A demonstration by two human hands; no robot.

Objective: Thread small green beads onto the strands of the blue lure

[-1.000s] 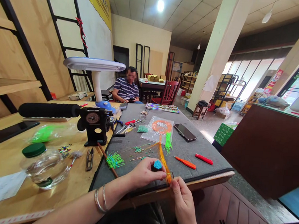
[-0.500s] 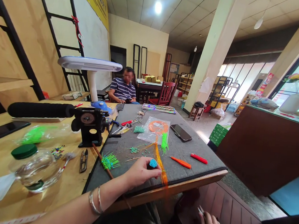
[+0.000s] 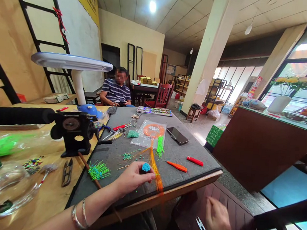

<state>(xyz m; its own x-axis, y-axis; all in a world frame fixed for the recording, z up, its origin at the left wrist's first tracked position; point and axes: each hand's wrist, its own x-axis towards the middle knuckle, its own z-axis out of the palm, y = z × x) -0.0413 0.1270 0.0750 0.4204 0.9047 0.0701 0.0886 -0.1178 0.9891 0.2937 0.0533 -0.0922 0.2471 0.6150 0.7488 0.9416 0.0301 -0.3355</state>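
Note:
My left hand (image 3: 136, 177) is closed around a small bundle of blue beads (image 3: 146, 167), whose clustered round ends face up. It is over the mat's front part, beside a hank of orange threads (image 3: 156, 172). My right hand (image 3: 217, 221) is closed above the dark wooden seat (image 3: 188, 210), its fingertips drawn together; whatever they may hold is hidden. Pointed metal blades (image 3: 202, 228) show just left of that hand. Whether it touches them I cannot tell. Green strands with blue beads (image 3: 98, 170) lie left of my left wrist.
On the grey mat (image 3: 131, 127) lie a phone (image 3: 177, 135), an orange pointed tool (image 3: 176, 166), a red pen-like stick (image 3: 195, 161) and loose turquoise beads (image 3: 127, 157). A black hand-cranked device (image 3: 74, 133), snips (image 3: 67, 172) and a clear jar (image 3: 4, 188) stand or lie left. A person (image 3: 117, 88) sits beyond the table.
My right hand has risen and closed, exposing more of the metal blades at its left. My left hand still holds the bead bundle. The whole view has turned a little to the right.

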